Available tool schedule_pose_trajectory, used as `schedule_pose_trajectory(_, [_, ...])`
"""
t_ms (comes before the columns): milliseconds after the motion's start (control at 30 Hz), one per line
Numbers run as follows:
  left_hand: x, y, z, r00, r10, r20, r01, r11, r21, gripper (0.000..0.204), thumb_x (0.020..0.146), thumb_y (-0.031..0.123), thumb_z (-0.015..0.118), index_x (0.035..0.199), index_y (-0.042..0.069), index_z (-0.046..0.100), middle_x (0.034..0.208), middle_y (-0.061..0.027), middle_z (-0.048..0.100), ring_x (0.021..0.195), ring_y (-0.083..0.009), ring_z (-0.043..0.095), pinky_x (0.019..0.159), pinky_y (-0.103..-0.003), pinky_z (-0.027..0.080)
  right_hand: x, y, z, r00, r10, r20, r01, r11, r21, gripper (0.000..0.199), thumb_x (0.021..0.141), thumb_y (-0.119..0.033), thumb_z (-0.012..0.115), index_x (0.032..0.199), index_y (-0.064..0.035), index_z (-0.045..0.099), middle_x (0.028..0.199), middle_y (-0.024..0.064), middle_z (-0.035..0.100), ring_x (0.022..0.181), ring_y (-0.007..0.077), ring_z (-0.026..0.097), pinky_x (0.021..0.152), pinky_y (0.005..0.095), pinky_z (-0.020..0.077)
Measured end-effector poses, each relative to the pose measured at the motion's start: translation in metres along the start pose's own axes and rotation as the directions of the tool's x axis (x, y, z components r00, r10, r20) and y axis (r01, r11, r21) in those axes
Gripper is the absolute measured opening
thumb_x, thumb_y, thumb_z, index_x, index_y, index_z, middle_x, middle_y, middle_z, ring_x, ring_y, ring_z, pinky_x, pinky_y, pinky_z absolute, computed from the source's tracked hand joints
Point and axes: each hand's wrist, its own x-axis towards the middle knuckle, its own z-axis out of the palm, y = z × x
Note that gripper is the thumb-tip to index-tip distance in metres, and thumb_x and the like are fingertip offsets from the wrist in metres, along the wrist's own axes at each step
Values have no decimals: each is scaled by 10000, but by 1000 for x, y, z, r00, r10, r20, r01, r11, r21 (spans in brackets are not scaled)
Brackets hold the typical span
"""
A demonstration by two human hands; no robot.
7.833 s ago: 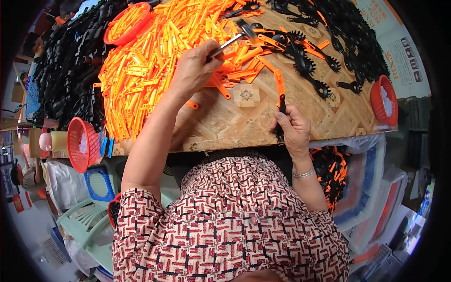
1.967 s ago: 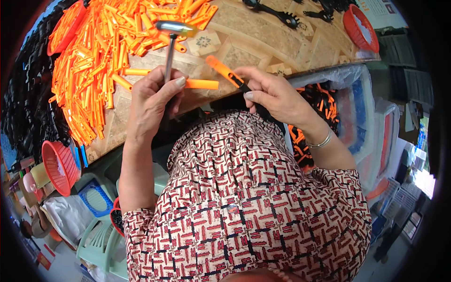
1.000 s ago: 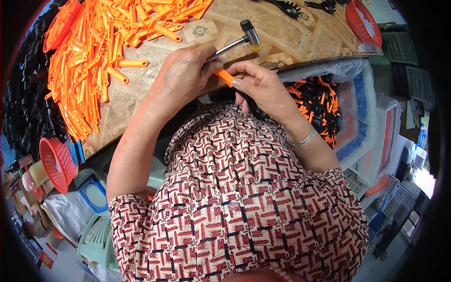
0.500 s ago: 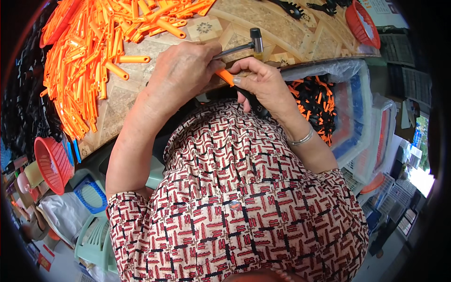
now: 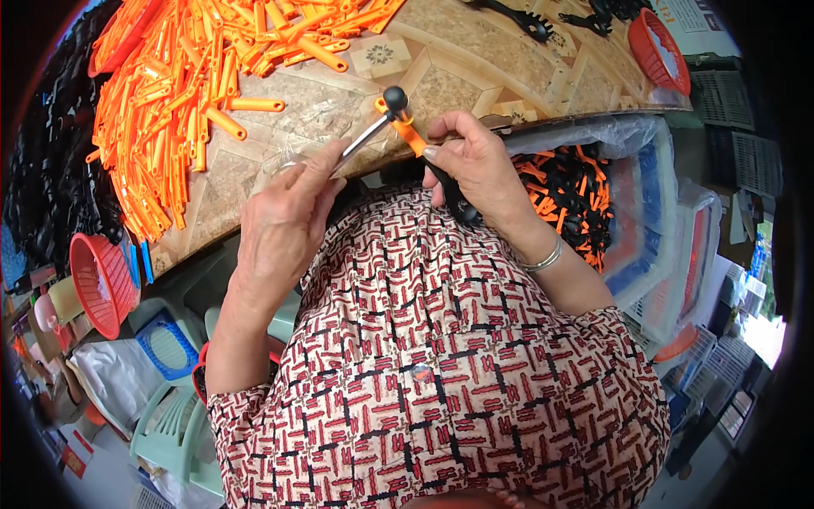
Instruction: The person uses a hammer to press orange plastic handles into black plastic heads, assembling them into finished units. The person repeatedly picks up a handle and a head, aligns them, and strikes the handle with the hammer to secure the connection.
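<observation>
- Our left hand (image 5: 284, 222) is closed around the metal shaft of a small hammer (image 5: 373, 127); the fingers wrap the shaft low down, and the thumb lies along it, pointing toward the head.
- The hammer's black head sits right at the near edge of the table (image 5: 441, 64), touching the top end of the orange plastic handle (image 5: 407, 136).
- Our right hand (image 5: 475, 165) is curled tight around that orange plastic handle; the thumb and forefinger pinch the orange part just below the hammer head, and the other fingers fold over the black end (image 5: 458, 204), which pokes out beneath the palm toward our patterned shirt (image 5: 441, 365).
- A silver bangle (image 5: 543, 259) rings the right wrist.
- Left of the hammer, a large heap of loose orange handles (image 5: 182, 93) covers the table; a few strays lie between the heap and the hammer head.
- Farther left of that heap, black parts (image 5: 47, 170) are piled along the table's edge.
- Beyond the hammer, at the table's far side, lie a few black toothed pieces (image 5: 521, 21) and a red basket (image 5: 657, 47).
- Right of the hammer, below the table edge, a clear-lined bin (image 5: 644, 220) holds finished orange-and-black pieces (image 5: 568, 195).
- Below the table to the left of the hammer, a second red basket (image 5: 102, 284) stands among plastic stools.
- Nothing lies between the hammer head and the orange handle; both hands meet at the table edge.
</observation>
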Motion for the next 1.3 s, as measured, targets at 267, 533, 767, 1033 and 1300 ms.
schedule_pose_trajectory(267, [-9, 17, -6, 999, 23, -40, -26, 997, -78, 442, 947, -10, 622, 1379, 87, 607, 931, -119, 686, 654, -200, 577, 644, -318, 511, 3, 3, -1, 1000, -27, -1, 27, 1000, -11, 168, 976, -53, 599, 1096, -10, 488, 734, 99, 663, 533, 143, 635, 489, 243, 494])
schedule_pose_trajectory(533, [-17, 25, -6, 995, 78, 54, -84, 989, 123, 515, 875, -19, 688, 1362, 135, 633, 811, -138, 631, 626, -245, 605, 585, -365, 482, 1, 4, -2, 999, -30, 37, 28, 998, 65, 176, 960, -21, 595, 1083, -16, 468, 775, 117, 679, 581, 145, 651, 531, 241, 505])
schedule_pose_trajectory(767, [-19, -4, 0, 942, -270, -198, 105, 799, -592, 477, 979, 21, 566, 1450, 92, 532, 722, 1, 535, 578, -76, 481, 521, -246, 412, -19, -15, -88, 991, 26, 129, -14, 995, -96, 159, 961, -76, 621, 1094, -25, 551, 778, 79, 691, 619, 131, 668, 564, 246, 512])
schedule_pose_trajectory(1033, [0, -26, 17, 842, -530, -98, 228, 516, -826, 473, 978, 132, 662, 1429, 50, 547, 715, 35, 546, 573, -39, 477, 501, -212, 400, -16, -100, -179, 891, -451, -43, 31, 155, -987, 263, 926, -198, 648, 1104, -6, 672, 981, 177, 727, 903, 312, 710, 807, 369, 531])
schedule_pose_trajectory(1300, [-2, -23, 13, 796, -598, -88, 319, 539, -779, 362, 978, 163, 663, 1316, 36, 635, 691, 45, 530, 573, -34, 471, 522, -201, 399, 170, -139, -76, 448, -731, 516, 455, -310, -835, 154, 834, -112, 676, 978, -58, 682, 927, 127, 647, 983, 321, 625, 902, 454, 491])
